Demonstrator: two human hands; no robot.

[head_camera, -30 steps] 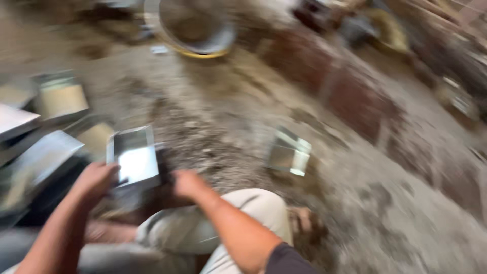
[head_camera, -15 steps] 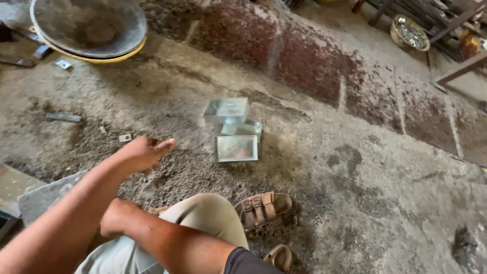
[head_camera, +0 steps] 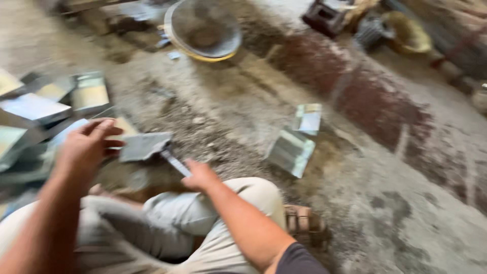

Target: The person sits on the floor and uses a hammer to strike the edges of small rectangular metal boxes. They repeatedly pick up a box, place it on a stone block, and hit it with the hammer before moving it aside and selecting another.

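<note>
Hands busy over dusty floor (head_camera: 385,213): left hand (head_camera: 83,147) curled around metal sheet (head_camera: 144,145) at 9 o'clock, steadying it flat; right hand (head_camera: 199,176) closed on narrow strip (head_camera: 175,162), likely for alignment. 2 metal boxes (head_camera: 299,139) parked at 2 o'clock, within reach.

A dull grey metal sheet (head_camera: 143,145) is gripped by the left hand (head_camera: 86,147); shiny metal boxes (head_camera: 297,142) (smooth-sided) are seen on the rough, gritty concrete floor (head_camera: 406,218).
</note>
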